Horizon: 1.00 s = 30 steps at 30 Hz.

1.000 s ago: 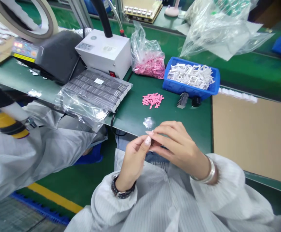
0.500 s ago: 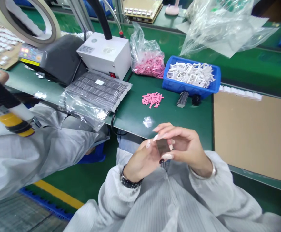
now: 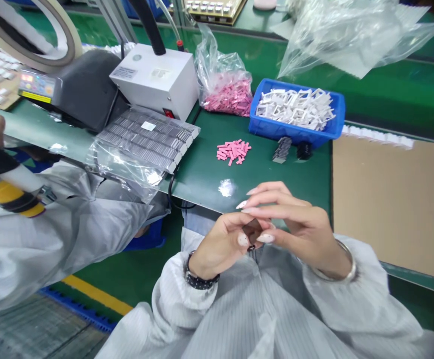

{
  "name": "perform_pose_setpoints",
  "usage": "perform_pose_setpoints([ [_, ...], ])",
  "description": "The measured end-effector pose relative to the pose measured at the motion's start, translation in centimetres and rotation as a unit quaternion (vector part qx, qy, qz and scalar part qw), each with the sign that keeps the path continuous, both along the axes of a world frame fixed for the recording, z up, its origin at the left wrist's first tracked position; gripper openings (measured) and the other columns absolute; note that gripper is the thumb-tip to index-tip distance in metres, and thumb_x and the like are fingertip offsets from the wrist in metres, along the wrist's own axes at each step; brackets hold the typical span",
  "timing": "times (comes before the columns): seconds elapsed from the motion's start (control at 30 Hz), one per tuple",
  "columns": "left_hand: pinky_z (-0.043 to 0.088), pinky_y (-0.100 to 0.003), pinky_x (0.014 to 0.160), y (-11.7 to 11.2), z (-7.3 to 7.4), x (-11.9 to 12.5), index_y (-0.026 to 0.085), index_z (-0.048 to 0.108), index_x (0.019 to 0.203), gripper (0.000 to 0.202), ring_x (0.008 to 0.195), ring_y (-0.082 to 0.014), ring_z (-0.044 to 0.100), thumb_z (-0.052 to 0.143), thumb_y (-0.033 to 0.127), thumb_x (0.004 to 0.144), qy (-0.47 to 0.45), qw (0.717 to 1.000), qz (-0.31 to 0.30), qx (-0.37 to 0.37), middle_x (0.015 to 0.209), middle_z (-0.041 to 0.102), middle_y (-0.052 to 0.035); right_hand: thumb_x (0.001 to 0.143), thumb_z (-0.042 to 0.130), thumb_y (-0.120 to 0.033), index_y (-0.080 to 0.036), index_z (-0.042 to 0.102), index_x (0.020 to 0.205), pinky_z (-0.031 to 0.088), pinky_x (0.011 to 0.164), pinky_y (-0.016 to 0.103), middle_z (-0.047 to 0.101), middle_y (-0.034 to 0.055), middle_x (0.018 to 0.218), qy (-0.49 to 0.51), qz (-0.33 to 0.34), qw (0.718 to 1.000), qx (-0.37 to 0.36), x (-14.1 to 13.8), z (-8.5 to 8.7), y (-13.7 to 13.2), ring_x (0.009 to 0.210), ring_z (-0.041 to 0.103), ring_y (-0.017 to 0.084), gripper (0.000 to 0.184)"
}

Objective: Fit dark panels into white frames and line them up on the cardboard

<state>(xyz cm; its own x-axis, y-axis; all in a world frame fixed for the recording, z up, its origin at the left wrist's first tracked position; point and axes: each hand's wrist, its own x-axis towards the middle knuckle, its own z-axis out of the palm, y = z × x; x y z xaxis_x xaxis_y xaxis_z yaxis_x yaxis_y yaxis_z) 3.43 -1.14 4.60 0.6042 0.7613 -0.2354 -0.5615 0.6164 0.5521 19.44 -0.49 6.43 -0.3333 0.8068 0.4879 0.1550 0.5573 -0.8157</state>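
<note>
A: Where was the part [image 3: 253, 236]?
B: Over my lap, near bench [image 3: 202, 174] edge, mostly hidden. Left hand [image 3: 222, 244] & right hand [image 3: 302, 227] both pinched it; mid-handling. Next prob needed steady fingertips.

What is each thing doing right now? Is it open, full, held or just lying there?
left hand: fingertips pinched shut.
right hand: pinched against the left; what's held is hidden.
blue bin: heaped with white pieces.
pink bag: upright, partly full.
pink pile: loose on the table.
grey tray: lying in a clear bag.
</note>
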Motion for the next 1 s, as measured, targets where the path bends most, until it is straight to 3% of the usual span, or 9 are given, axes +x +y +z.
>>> perform_pose_setpoints([
  [0.13,0.043,-0.023,0.064,0.1,0.1,0.2,0.02,0.075,0.074,0.033,0.065,-0.0084,0.052,0.089,0.038,0.05,0.039,0.999,0.033,0.001,0.069,0.059,0.0013,0.089,0.06,-0.025,-0.026,0.072,0.102,0.048,0.083,0.046,0.069,0.0063,0.096,-0.074,-0.07,0.992,0.074,-0.1,0.1,-0.3,0.096,0.057,0.023,0.017],
  [0.37,0.039,-0.02,0.058,0.0,0.2,0.6,0.02,0.073,0.066,0.031,0.064,-0.0072,0.048,0.088,0.042,0.048,0.068,0.994,0.083,0.018,0.067,0.052,0.0029,0.088,0.058,-0.014,-0.029,0.067,0.113,0.048,0.075,0.041,0.065,0.0057,0.095,-0.018,-0.142,0.981,0.132,-1.3,-1.5,-1.1,0.092,0.052,0.022,0.03],
  [0.57,0.046,-0.023,0.071,-0.4,0.2,1.0,0.023,0.075,0.07,0.027,0.07,-0.0091,0.055,0.087,0.04,0.053,0.07,0.991,0.111,0.012,0.07,0.058,0.002,0.088,0.058,-0.013,-0.032,0.066,0.115,0.049,0.073,0.041,0.063,0.006,0.099,0.014,-0.181,0.975,0.124,-2.0,-2.3,-1.4,0.092,0.053,0.022,0.034],
  [0.7,0.046,-0.023,0.071,-0.4,0.3,1.0,0.022,0.076,0.072,0.027,0.07,-0.0092,0.053,0.086,0.041,0.055,0.09,0.989,0.11,0.031,0.069,0.06,0.0014,0.089,0.057,-0.014,-0.031,0.063,0.122,0.049,0.077,0.043,0.063,0.0071,0.103,-0.004,-0.185,0.978,0.1,-2.0,-2.2,-1.5,0.097,0.053,0.023,0.038],
  [1.0,0.045,-0.02,0.072,-0.6,0.4,1.4,0.02,0.076,0.07,0.023,0.074,-0.0087,0.055,0.087,0.035,0.056,0.07,0.99,0.123,0.03,0.07,0.06,0.0018,0.083,0.06,-0.003,-0.03,0.069,0.112,0.049,0.072,0.038,0.063,0.0044,0.098,0.038,-0.229,0.969,0.085,-2.7,-2.3,-1.9,0.093,0.053,0.02,0.04],
])
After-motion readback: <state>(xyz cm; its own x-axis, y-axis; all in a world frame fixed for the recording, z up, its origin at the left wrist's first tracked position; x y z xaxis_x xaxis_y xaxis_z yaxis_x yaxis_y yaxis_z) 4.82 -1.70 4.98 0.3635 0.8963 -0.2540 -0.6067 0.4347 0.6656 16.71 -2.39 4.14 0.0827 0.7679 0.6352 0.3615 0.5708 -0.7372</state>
